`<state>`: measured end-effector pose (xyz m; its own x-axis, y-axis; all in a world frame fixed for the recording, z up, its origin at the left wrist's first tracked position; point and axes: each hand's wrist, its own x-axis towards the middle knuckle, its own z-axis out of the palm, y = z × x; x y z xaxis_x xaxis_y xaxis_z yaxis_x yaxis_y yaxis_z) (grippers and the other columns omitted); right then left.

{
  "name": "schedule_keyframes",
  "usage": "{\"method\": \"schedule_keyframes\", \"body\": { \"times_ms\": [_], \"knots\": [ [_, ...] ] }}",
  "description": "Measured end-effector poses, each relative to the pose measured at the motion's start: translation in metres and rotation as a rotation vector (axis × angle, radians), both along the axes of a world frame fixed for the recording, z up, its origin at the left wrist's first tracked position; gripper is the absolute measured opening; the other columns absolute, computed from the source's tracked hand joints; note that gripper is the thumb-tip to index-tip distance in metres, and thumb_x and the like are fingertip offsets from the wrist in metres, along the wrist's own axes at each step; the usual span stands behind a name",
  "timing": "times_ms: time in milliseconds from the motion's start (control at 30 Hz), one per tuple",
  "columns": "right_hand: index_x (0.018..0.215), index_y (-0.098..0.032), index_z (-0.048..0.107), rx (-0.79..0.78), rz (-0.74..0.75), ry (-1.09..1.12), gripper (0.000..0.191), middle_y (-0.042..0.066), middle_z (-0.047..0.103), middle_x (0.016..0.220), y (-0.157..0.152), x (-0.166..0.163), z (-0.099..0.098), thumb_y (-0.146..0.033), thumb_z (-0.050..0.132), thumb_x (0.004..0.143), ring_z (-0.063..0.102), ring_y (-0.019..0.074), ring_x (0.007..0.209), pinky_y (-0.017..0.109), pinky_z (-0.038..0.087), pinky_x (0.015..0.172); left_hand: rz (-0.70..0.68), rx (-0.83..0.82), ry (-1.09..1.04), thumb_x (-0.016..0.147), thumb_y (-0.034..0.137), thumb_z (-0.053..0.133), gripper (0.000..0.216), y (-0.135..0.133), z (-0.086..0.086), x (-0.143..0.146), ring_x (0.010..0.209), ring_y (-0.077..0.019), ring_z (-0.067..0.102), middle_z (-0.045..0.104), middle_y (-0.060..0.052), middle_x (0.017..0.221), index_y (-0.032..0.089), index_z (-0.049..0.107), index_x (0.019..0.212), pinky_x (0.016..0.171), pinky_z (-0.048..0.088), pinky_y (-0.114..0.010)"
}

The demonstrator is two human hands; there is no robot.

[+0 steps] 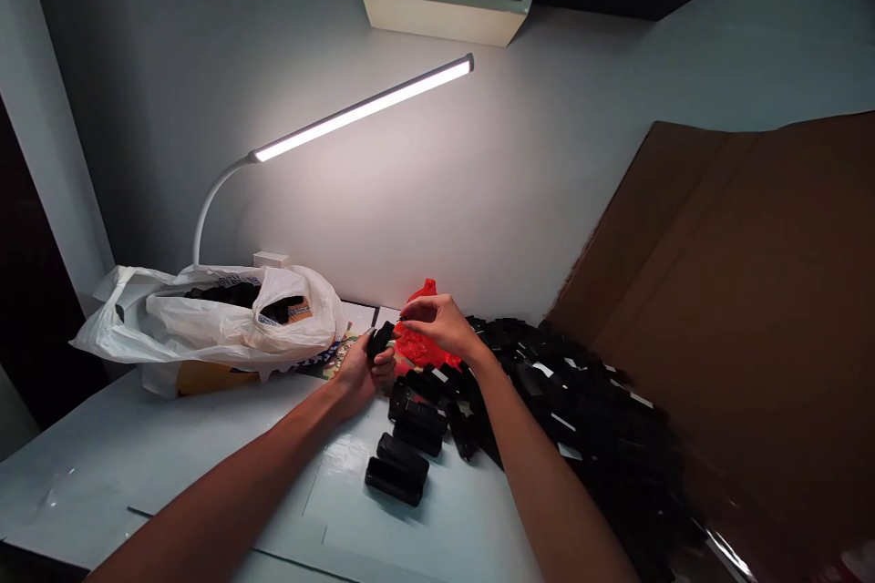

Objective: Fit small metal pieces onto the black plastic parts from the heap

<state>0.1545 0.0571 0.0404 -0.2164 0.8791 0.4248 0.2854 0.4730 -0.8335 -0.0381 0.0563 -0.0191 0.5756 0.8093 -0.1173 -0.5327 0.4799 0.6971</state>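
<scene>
My left hand (361, 371) is wrapped round a small black plastic case (380, 341), held tilted above the table. My right hand (443, 325) is just to its right, thumb and fingertips pinched together. A tiny dark bit shows at those fingertips, too small to name. Below the hands, several black plastic cases (397, 466) stand in a short row on the white table. Behind my right hand lies a red plastic bag (418, 348), partly hidden by it. A large heap of similar black pieces (567, 392) spreads to the right of my right forearm.
A white plastic bag (225, 323) with dark items inside stands at the left on the table (205, 437). Behind it rises a lit desk lamp (362, 109). A large cardboard sheet (738, 310) leans at the right. A wall cabinet (444, 14) hangs above.
</scene>
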Motion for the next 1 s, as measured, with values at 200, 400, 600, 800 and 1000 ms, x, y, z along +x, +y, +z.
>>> {"method": "schedule_keyframes", "body": {
  "times_ms": [200, 400, 600, 800, 1000],
  "knots": [
    [0.087, -0.017, 0.079, -0.021, 0.008, 0.02, 0.022, 0.008, 0.082, 0.092, -0.003, -0.002, 0.003, -0.033, 0.081, 0.073, 0.077, 0.0233, 0.091, 0.038, 0.061, 0.091, 0.032, 0.014, 0.013, 0.095, 0.039, 0.052, 0.023, 0.002, -0.003, -0.001, 0.041, -0.011, 0.026, 0.034, 0.006, 0.054, 0.02, 0.061, 0.086, 0.042, 0.023, -0.025],
    [0.088, -0.016, 0.08, -0.008, -0.012, -0.002, 0.022, 0.009, 0.082, 0.092, -0.006, -0.003, 0.005, -0.033, 0.08, 0.075, 0.077, 0.0238, 0.091, 0.038, 0.061, 0.091, -0.064, 0.055, 0.167, 0.095, 0.051, 0.05, 0.038, -0.002, 0.002, 0.0, 0.039, -0.0095, 0.027, 0.03, 0.007, 0.048, 0.022, 0.05, 0.07, 0.042, 0.025, -0.024],
    [0.086, -0.016, 0.08, -0.002, 0.005, -0.031, 0.02, 0.008, 0.08, 0.089, -0.007, -0.003, 0.005, -0.033, 0.082, 0.075, 0.077, 0.0232, 0.087, 0.036, 0.061, 0.086, 0.148, 0.192, 0.252, 0.082, 0.036, 0.077, 0.028, -0.007, 0.0, 0.01, 0.039, -0.0036, 0.025, 0.04, 0.011, 0.058, 0.022, 0.055, 0.092, 0.042, 0.013, -0.019],
    [0.087, -0.017, 0.079, 0.053, -0.045, -0.174, 0.012, 0.007, 0.08, 0.086, -0.004, -0.006, -0.001, -0.018, 0.072, 0.078, 0.076, 0.0215, 0.082, 0.033, 0.06, 0.08, 0.247, 0.32, 0.332, 0.084, 0.038, 0.077, 0.034, -0.003, -0.015, 0.017, 0.037, -0.0059, 0.031, 0.036, 0.013, 0.055, 0.023, 0.057, 0.108, 0.043, 0.015, -0.019],
    [0.1, -0.017, 0.079, 0.121, -0.15, -0.338, 0.028, 0.005, 0.078, 0.086, -0.009, -0.014, 0.0, -0.003, 0.064, 0.08, 0.074, 0.0184, 0.081, 0.03, 0.058, 0.078, 0.324, 0.42, 0.32, 0.082, 0.019, 0.076, 0.032, -0.004, -0.017, 0.018, 0.062, -0.0138, 0.053, 0.057, 0.004, 0.072, 0.022, 0.063, 0.111, 0.059, 0.037, -0.023]
  ]
}}
